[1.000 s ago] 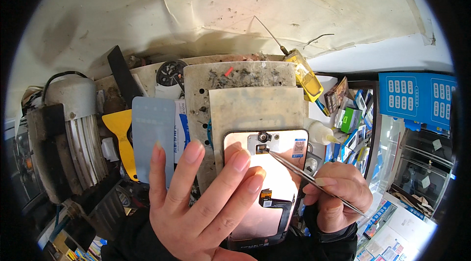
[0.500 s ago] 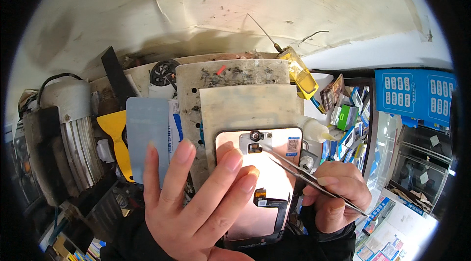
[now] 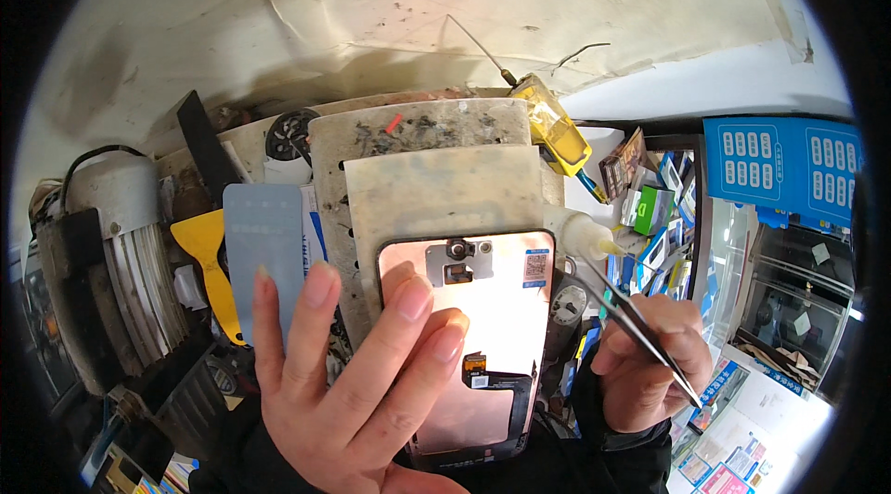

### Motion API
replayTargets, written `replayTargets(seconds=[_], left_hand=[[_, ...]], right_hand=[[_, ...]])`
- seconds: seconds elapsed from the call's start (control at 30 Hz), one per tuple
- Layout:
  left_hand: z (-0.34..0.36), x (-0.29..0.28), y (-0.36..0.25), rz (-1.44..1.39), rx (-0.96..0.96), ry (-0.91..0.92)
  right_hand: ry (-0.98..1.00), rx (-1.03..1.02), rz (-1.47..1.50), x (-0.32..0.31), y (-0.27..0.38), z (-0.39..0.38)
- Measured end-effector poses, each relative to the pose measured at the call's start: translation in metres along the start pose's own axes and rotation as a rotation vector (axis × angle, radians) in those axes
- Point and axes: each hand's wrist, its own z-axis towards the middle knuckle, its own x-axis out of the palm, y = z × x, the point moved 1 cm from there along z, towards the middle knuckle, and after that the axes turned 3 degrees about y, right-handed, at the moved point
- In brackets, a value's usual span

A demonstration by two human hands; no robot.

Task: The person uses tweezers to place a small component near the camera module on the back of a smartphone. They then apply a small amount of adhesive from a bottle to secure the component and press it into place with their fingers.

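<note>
**Opened phone panel under the tweezers**

The phone display panel (image 3: 473,336) lay copper back up on a worn work mat (image 3: 436,188), its flex cable still attached. The left hand (image 3: 343,383) pressed on it with spread fingers, grasping nothing. The right hand (image 3: 650,373) was closed around tweezers (image 3: 631,322), whose tips sat beside the panel's edge, apparently carrying nothing. A yellow scraper (image 3: 209,257) and glue bottle (image 3: 580,234) flanked the mat.

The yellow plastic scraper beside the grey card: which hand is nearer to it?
Left. The left hand has its fingers raised just right of the yellow plastic scraper; the right hand, holding metal tweezers, is far across the copper-backed phone screen panel.
</note>
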Motion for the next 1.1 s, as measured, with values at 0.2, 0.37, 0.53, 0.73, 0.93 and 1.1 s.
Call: replayTargets(seconds=[0.2,0.37,0.53,0.73,0.93,1.1], left_hand=[[0.000,0.002,0.000,0.001,0.005,0.004],[-0.001,0.002,0.003,0.025,0.034,0.026],[-0.002,0.002,0.004,0.022,0.043,0.021],[-0.003,0.005,0.004,0.045,0.046,0.002],[-0.004,0.008,0.004,0.046,0.038,-0.011],[-0.005,0.007,0.004,0.029,0.031,0.003]], right_hand=[[-0.028,-0.091,0.007,-0.002,-0.007,-0.004],[0.076,-0.207,-0.065,-0.014,-0.010,-0.008],[0.182,-0.223,-0.129,-0.019,-0.010,-0.018],[0.217,-0.218,-0.124,-0.019,-0.010,-0.019],[0.225,-0.202,-0.134,-0.017,-0.009,-0.017],[0.214,-0.212,-0.147,-0.015,-0.010,-0.018]])
